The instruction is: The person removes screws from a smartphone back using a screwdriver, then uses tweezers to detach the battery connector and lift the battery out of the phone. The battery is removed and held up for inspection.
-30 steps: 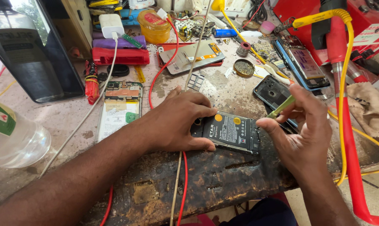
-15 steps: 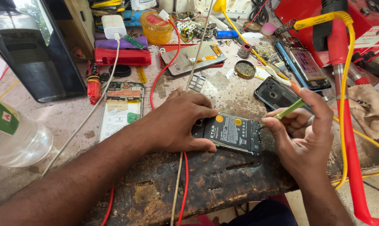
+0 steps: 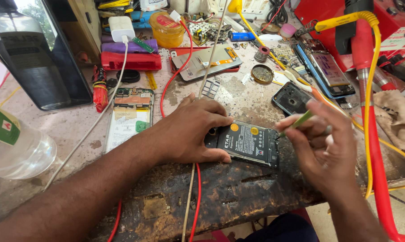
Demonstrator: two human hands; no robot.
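Scarred, stained wood is forming the worktop (image 3: 238, 192) under your hands, its near edge burnt dark. Your left hand (image 3: 189, 132) is lying flat on the left end of an opened phone (image 3: 247, 143), fingers spread and thumb along its near edge, pinning it down. Your right hand (image 3: 323, 148) is pinching a thin green tool (image 3: 296, 123), whose tip is touching the phone's right edge. Red and pale wires (image 3: 193, 197) are running under your left hand toward the near edge. Further left, another opened phone (image 3: 128, 118) is lying beside a white cable (image 3: 99, 116). Far right, a dark phone back (image 3: 292, 98) and a yellow cable (image 3: 370, 89) are lying near your right hand.
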